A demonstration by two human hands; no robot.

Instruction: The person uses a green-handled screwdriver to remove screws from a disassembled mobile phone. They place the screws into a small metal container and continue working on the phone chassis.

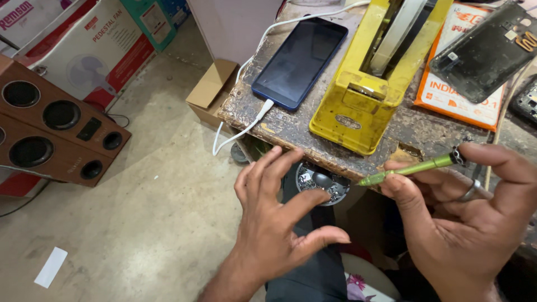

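My right hand (464,218) holds a slim green screwdriver (411,168) between thumb and fingers, its tip pointing left toward a small round circuit board (323,182). A ring sits on one finger of that hand. My left hand (277,221) hovers with fingers spread just left of the round board, its thumb under the board's edge; whether it touches the board I cannot tell. The board sits just below the worn wooden bench edge (291,131).
On the bench lie a dark-screened phone (299,61) plugged into a white cable (246,127), a yellow tape dispenser (366,84), an orange-and-white box (458,95) and a phone back shell (484,53). On the floor stand brown speakers (53,131), cartons and a small open cardboard box (212,92).
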